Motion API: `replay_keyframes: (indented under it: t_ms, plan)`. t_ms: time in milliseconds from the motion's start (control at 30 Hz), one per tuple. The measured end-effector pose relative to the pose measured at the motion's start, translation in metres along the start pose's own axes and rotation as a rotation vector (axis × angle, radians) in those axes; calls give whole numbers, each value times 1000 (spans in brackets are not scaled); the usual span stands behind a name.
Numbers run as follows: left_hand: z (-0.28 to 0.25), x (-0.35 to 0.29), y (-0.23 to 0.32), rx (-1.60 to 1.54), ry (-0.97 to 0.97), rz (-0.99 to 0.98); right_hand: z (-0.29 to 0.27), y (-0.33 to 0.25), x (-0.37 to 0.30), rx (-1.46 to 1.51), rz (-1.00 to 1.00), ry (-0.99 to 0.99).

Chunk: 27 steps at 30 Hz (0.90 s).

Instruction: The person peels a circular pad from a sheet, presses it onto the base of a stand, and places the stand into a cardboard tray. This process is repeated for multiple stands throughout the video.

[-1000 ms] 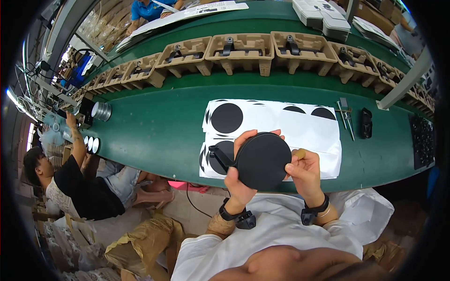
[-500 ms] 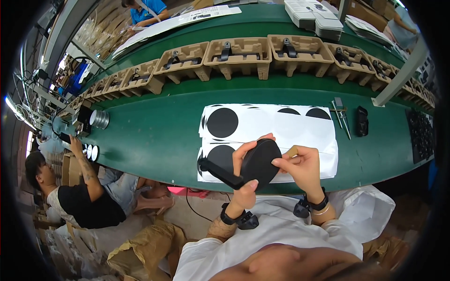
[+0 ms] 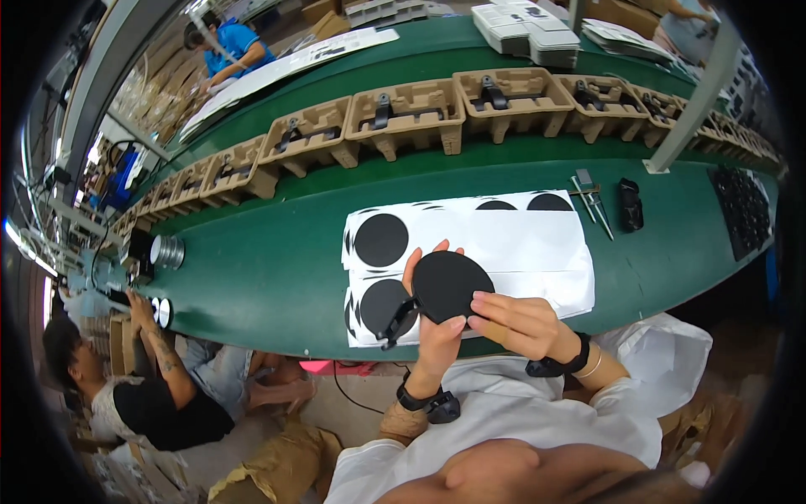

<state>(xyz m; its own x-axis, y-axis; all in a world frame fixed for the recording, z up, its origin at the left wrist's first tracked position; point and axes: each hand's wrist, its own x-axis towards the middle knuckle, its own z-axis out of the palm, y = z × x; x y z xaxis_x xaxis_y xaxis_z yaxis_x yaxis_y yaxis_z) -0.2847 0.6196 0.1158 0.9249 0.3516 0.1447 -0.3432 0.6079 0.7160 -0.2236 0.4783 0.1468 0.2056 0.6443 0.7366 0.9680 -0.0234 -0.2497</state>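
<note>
My left hand grips a black round base with a jointed arm from below, its fingertips showing over the far rim and its thumb at the near rim. The disc's flat face is turned up, and the short arm sticks out to the left. My right hand lies with outstretched fingers on the right part of that face; a yellowish band wraps one finger. Underneath are white sticker sheets with black round pads. One black pad shows on the upper left and another is partly covered by the arm.
Brown moulded trays holding black parts line the far side of the green table. Right of the sheets lie metal tools, a black object and a mat of small black parts. Metal discs are stacked at left, near a seated co-worker.
The round base has been tilted so its face points up, and its arm has swung lower. My right hand went from a pinch at the rim to fingers laid on the face.
</note>
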Motion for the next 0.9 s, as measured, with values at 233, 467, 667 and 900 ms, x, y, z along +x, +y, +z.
replay_keyframes:
  t_ms: [233, 467, 667, 900]
  plan:
    - [-36, 6, -27, -195, -161, -235, -36, 43, 25, 113, 556, 42]
    - [-54, 10, 12, 418, 154, 216, -112, 261, 100, -344, 702, 93]
    - [-95, 1, 24, 860, 287, 377, -143, 419, 71, -934, 579, -107]
    - [-107, -12, 55, 1212, 447, 389, -156, 449, 38, -963, 431, -278]
